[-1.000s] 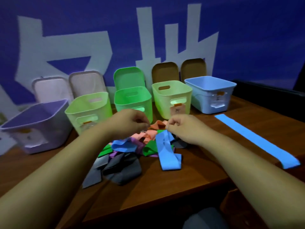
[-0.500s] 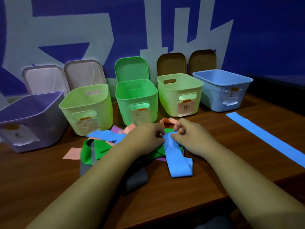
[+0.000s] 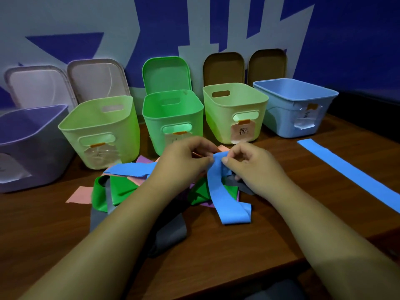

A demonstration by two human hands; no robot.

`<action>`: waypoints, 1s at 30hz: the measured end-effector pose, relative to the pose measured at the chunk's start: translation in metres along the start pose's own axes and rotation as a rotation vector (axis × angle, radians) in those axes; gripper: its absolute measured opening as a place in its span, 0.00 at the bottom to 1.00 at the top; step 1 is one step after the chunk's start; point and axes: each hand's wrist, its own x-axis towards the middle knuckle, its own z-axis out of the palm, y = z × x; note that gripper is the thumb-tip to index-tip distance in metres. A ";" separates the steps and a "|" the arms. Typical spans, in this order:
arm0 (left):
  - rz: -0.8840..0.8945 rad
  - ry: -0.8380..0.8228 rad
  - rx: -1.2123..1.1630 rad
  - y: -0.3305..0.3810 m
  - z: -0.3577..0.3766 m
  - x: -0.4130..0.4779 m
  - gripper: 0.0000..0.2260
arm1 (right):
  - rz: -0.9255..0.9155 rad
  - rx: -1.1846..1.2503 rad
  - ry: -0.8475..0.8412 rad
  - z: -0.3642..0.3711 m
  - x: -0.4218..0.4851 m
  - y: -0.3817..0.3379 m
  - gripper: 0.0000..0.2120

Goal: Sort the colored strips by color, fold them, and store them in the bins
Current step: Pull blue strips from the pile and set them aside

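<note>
Shows left hand (image 3: 184,163) and right hand (image 3: 253,169), both bare, with smooth rounded knuckles and a short-trimmed nail visible on the right thumb (image 3: 225,160). Shows left forearm (image 3: 121,230) and right forearm (image 3: 320,230) bare along the whole visible length, from wrist to lower frame edge, broadening toward the wide-angle lens. Lit dimly, with a soft sheen along upper surfaces.

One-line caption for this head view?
Left hand and right hand pinch a long blue strip over a mixed-colour strip pile; five open bins behind.
</note>
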 end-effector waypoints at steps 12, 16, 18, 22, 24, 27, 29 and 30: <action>0.002 -0.076 -0.024 -0.003 -0.001 -0.004 0.12 | -0.002 0.032 -0.145 -0.002 -0.007 -0.005 0.11; 0.019 -0.100 0.012 -0.001 -0.001 -0.005 0.14 | 0.035 0.050 -0.155 -0.003 -0.007 -0.005 0.10; 0.024 -0.103 0.019 0.001 0.000 -0.006 0.14 | 0.038 0.069 -0.158 -0.004 -0.007 -0.006 0.11; 0.029 -0.118 0.065 0.004 -0.002 -0.008 0.15 | 0.046 0.073 -0.190 -0.004 -0.007 -0.008 0.11; 0.028 -0.121 0.076 0.005 -0.002 -0.009 0.16 | 0.052 0.068 -0.217 -0.004 -0.007 -0.008 0.10; 0.025 -0.124 0.102 0.005 0.000 -0.009 0.17 | 0.045 0.048 -0.234 -0.005 -0.007 -0.010 0.10; 0.024 -0.122 0.108 0.003 0.001 -0.009 0.17 | 0.031 0.038 -0.228 -0.006 -0.007 -0.010 0.10; 0.026 -0.120 0.114 0.003 0.001 -0.008 0.17 | 0.023 0.030 -0.226 -0.006 -0.007 -0.010 0.10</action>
